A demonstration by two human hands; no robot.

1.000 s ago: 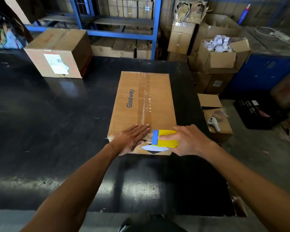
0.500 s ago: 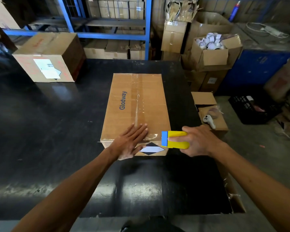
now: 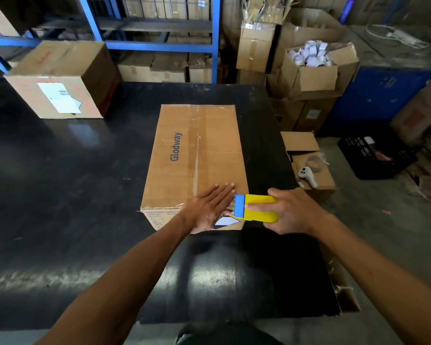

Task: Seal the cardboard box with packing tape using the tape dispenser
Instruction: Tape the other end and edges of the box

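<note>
head: second box [image 3: 60,80] far left, tape dispenser [image 3: 256,208] beside cardboard box [image 3: 194,155].

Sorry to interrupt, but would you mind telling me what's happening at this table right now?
A person is sealing the Glodway cardboard box on the black table. The left hand lies flat on the box's near end, over the tape. The right hand grips the yellow and blue tape dispenser at the box's near right corner. Clear tape already runs along the top seam.

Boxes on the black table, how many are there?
2. The Glodway box lies in the middle under the left hand; a second box sits at the far left corner. Others stand off the table.
</note>
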